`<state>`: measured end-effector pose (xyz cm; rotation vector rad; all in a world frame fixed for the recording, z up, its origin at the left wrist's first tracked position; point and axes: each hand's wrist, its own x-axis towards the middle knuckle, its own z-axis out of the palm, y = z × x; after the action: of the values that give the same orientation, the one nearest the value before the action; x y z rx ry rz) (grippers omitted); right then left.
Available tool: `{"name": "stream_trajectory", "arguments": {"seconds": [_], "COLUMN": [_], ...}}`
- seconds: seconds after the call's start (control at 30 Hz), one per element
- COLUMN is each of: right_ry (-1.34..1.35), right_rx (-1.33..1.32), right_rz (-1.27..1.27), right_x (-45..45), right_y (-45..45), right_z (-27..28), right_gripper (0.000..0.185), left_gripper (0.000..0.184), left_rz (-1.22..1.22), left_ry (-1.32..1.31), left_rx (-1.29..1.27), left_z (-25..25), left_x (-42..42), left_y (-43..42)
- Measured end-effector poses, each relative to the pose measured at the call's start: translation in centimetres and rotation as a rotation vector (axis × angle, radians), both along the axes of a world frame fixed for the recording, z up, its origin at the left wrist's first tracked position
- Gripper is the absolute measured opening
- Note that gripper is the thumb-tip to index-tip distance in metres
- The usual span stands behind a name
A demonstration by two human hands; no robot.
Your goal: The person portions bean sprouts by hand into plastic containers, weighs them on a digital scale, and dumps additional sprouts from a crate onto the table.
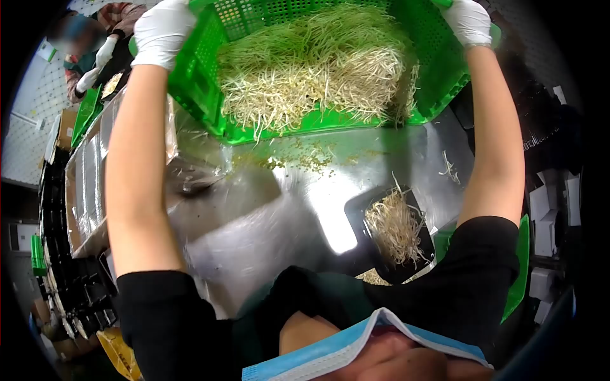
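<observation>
Both my arms reach forward to a green perforated plastic crate (260, 134). My left hand (164, 33), in a white glove, is closed on the crate's left end. At the opposite end my right hand (469, 22), also gloved in white, grips the rim. The fingertips of both hands are partly hidden. Inside the crate lies a thick mat of sprouts (311, 73), green at the far side and with pale stems or roots nearer me. Closer to my body, a black tray (406, 273) holds a tangle of pale sprouts (397, 225).
A shiny metal table (375, 162) bears scattered seed hulls (311, 155) and a few loose sprouts (450, 168). Cardboard boxes (86, 190) and stacked black trays (57, 254) stand on the left. Another person (79, 41), gloved, is at the upper left.
</observation>
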<state>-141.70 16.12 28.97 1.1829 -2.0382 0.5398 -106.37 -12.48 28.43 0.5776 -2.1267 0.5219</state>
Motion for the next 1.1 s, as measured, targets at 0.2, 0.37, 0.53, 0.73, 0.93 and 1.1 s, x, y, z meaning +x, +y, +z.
{"name": "stream_trajectory", "arguments": {"seconds": [0.2, 0.37, 0.53, 0.73, 0.93, 1.1], "right_ry": [-0.514, -0.863, -0.121, -0.1, -0.384, -0.339], "right_rx": [-0.512, -0.838, -0.412, -0.176, 0.327, 0.16], "right_rz": [0.343, 0.67, 0.15, 0.276, -0.065, -0.011], "right_x": [3.3, 10.0, 11.7, 23.3, 33.0, 33.1], "right_y": [3.3, 8.4, 14.7, 22.3, 25.8, 26.7], "right_z": [-0.2, 0.6, -2.4, -8.4, -19.6, -20.1], "right_gripper": [0.016, 0.02, 0.028, 0.067, 0.04, 0.026], "left_gripper": [0.039, 0.04, 0.067, 0.069, 0.062, 0.06], "left_rz": [0.025, 0.002, 0.011, 0.067, -0.015, -0.062], "left_ry": [-0.042, 0.076, 0.024, -0.009, 0.045, -0.006], "left_rx": [-0.092, -0.38, -0.146, -0.085, -0.08, 0.017], "left_z": [0.6, 0.2, -0.9, -3.4, -6.0, -7.2], "left_x": [1.8, 5.4, 9.5, 13.2, 15.2, 17.8], "left_y": [5.0, 11.9, 20.4, 25.7, 29.2, 31.5]}}
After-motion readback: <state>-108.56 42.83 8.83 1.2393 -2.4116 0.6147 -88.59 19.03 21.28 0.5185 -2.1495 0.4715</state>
